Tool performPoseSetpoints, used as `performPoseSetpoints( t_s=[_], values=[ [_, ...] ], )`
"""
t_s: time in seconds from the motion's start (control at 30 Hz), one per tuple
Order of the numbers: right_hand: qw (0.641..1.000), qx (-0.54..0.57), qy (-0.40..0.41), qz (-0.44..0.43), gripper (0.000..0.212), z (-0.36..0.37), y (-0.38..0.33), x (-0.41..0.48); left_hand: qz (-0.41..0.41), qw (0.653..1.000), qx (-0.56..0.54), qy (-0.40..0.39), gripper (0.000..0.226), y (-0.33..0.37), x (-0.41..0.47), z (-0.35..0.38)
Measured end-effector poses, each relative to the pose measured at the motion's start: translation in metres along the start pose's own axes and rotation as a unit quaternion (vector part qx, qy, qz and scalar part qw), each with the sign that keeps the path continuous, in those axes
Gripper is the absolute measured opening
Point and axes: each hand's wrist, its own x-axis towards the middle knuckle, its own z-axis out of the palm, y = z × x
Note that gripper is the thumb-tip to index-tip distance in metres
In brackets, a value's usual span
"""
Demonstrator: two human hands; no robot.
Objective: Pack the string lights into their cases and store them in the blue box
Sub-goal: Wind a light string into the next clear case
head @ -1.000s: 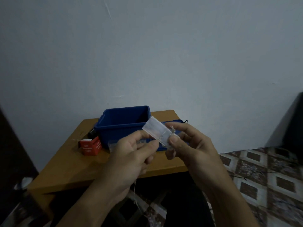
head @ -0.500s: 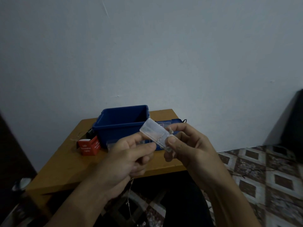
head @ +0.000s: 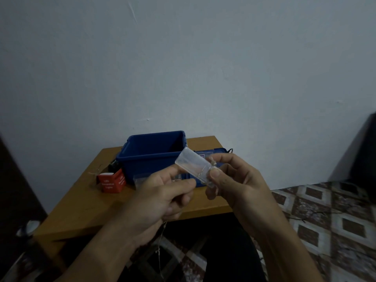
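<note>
A clear plastic case (head: 192,163) is tilted in the air in front of the blue box (head: 150,155). My right hand (head: 234,180) pinches its lower end between thumb and fingers. A thin string light wire (head: 160,241) hangs down from my left hand (head: 162,192), whose thumb and forefinger pinch the wire next to the case's opening. A bit of wire shows inside the case near my right thumb. The blue box stands open on the wooden table (head: 81,204), and its blue lid (head: 213,153) lies to its right, partly hidden behind my hands.
A red LED lights carton (head: 110,180) lies on the table left of the box, with a dark item behind it. Another clear case (head: 140,179) peeks out behind my left hand. Patterned floor tiles (head: 325,220) spread to the right. A plain wall rises behind.
The clear case has tilted a little steeper in my right hand. Both hands stay together in front of the box, and the view has shifted slightly.
</note>
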Motion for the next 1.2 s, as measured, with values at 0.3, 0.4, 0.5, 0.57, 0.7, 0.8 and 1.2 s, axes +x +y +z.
performPoseSetpoints(
  t_s=[0.3,0.4,0.5,0.57,0.7,0.8,1.2],
  values=[
    [1.000,0.028,0.013,-0.003,0.027,-0.003,-0.002,0.001,-0.002,0.996,0.086,0.022,0.028,-0.007,0.002,-0.001],
    [0.999,0.042,0.012,-0.004,0.026,-0.002,-0.004,0.001,-0.020,0.992,0.117,0.041,0.028,-0.009,0.005,-0.006],
    [0.998,0.070,0.001,0.003,0.025,-0.003,-0.007,0.000,-0.032,0.988,0.144,0.049,0.031,-0.011,0.009,-0.009],
    [0.997,0.072,-0.018,0.011,0.026,-0.004,-0.008,-0.001,-0.041,0.985,0.160,0.040,0.035,-0.009,0.011,-0.011],
    [0.991,0.061,-0.110,0.034,0.023,-0.007,-0.011,-0.005,-0.071,0.985,0.156,-0.026,0.028,0.001,0.014,-0.020],
    [0.986,0.021,-0.156,0.048,0.020,-0.008,-0.012,-0.007,-0.071,0.980,0.186,-0.030,0.016,0.012,0.017,-0.027],
    [0.965,-0.225,-0.122,0.062,0.009,-0.005,-0.012,-0.008,-0.056,0.943,0.327,0.000,0.030,0.058,0.022,-0.013]
  ],
)
